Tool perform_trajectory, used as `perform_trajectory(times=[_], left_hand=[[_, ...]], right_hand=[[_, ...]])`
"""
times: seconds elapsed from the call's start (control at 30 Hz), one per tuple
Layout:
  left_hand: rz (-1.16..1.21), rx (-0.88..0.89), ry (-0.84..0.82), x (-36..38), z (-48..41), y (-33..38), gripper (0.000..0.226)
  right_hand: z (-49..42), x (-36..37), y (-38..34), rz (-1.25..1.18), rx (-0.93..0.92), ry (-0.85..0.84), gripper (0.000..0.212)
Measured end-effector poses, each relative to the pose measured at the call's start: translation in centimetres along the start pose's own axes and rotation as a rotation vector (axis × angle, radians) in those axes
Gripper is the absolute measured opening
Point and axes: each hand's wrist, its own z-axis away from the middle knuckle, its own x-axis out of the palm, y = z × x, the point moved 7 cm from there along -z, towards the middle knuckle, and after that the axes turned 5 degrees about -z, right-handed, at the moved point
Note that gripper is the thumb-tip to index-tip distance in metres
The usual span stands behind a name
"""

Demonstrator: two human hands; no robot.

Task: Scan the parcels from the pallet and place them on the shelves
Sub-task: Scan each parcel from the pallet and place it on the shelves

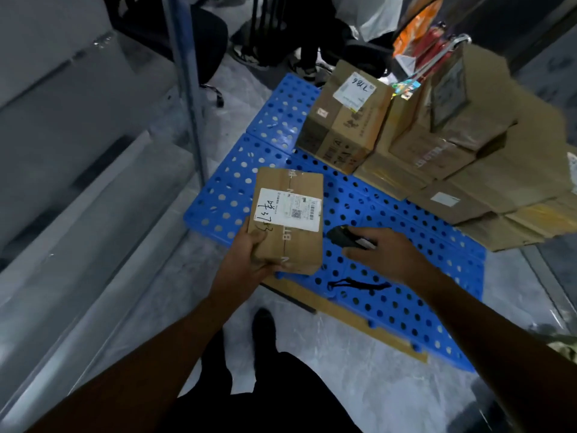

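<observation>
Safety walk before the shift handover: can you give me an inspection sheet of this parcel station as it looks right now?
Surface: blue pallet, perforated, on a grey floor; cardboard sheet along its near edge.
Job's things: parcel, label up; scanner; stacked boxes at pallet's far right.
Clutter: orange bag beyond the boxes.
Grips: left hand holds the parcel's near end; right hand grips the scanner.
Cables: black strap lying on the pallet.
Surroundings: grey shelves left; chair and someone's shoes beyond.

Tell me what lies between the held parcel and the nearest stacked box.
Only bare blue pallet shows between parcel and box, in the head view.
</observation>
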Motion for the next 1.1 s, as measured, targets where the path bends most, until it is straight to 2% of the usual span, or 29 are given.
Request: perform_trajectory(times=[0.07,0.23,0.4,0.47,0.57,0.73,0.93,1.1], left_hand=[[0.008,-0.057,0.041,-0.9,0.3,0.3,0.069],[-0.007,-0.157,0.219,-3.7,1.8,1.0,0.077],[-0.11,-0.255,0.445,-10.0,4.7,1.7,0.073],[-0.155,-0.304,0.543,-13.0,6.9,1.7,0.073],[-0.226,-0.381,0.708,-17.8,11.0,2.0,0.075],[-0.29,-0.507,0.958,-25.2,18.6,1.7,0.073],[-0.287,-0.588,1.116,-32.3,28.2,-1.1,0.075],[-0.359,-0.73,1.191,-36.2,34.8,-4.5,0.077]], right_hand=[[-1.4,0.9,0.4,-0.257,0.033,0.023,0.06],[-4.7,3.5,-1.8,-0.356,-0.045,-0.004,0.061],[-6.2,6.9,-9.2,-0.479,-0.231,-0.174,0.053],[-5.8,8.9,-13.0,-0.494,-0.304,-0.277,0.043],[-4.7,12.0,-19.3,-0.487,-0.442,-0.409,0.036],[-1.4,18.4,-29.6,-0.421,-0.626,-0.558,0.037],[4.1,28.0,-38.5,-0.278,-0.719,-0.751,0.037],[7.7,35.1,-43.0,-0.155,-0.746,-0.8,0.034]])
